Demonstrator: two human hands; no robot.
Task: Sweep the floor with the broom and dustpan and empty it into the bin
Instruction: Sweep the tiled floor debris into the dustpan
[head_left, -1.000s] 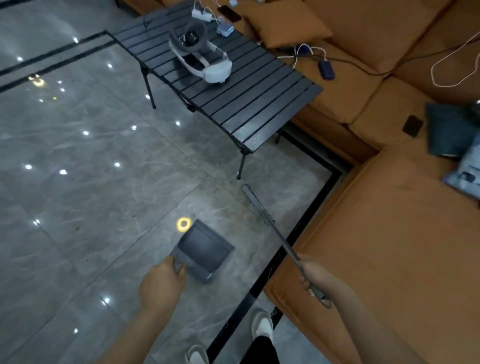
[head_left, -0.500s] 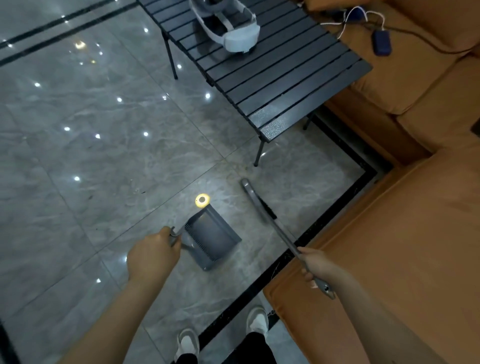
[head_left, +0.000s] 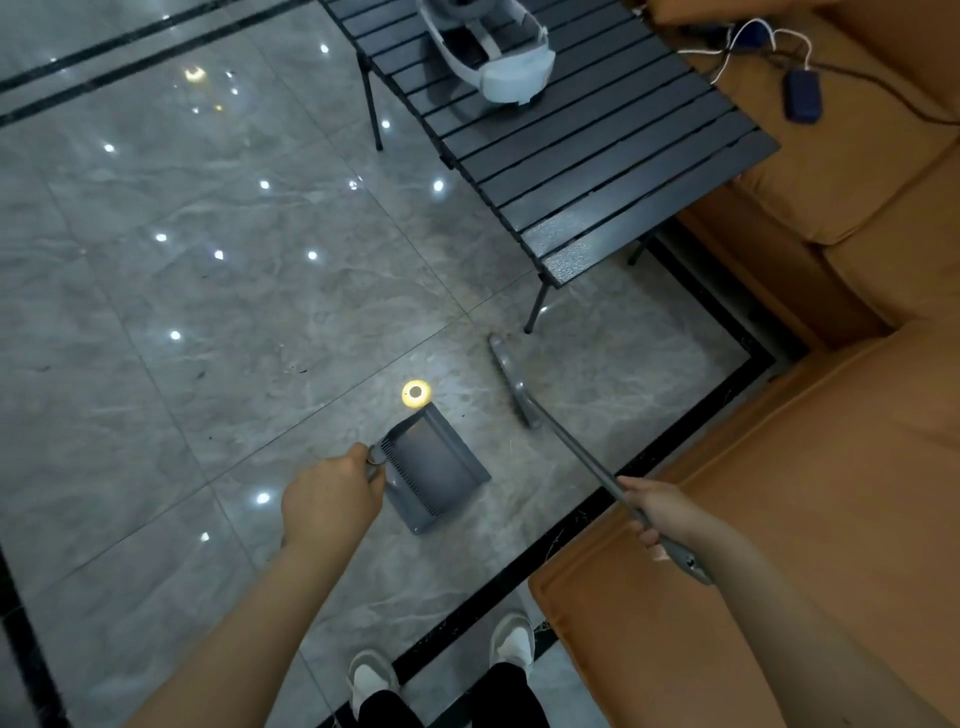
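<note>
Your left hand (head_left: 332, 501) grips the dustpan (head_left: 434, 470) handle, the pan resting on the floor (head_left: 208, 312). Your right hand (head_left: 660, 512) grasps the broom (head_left: 511, 384) handle, its head right of the pan.

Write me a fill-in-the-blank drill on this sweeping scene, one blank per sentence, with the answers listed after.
1. The left hand holds the handle of the grey ____.
2. The right hand grips the long handle of the ____.
3. The white headset lies on the black slatted ____.
4. The broom head rests on the floor between the dustpan and the table's nearest ____.

Answers: dustpan; broom; table; leg
</note>
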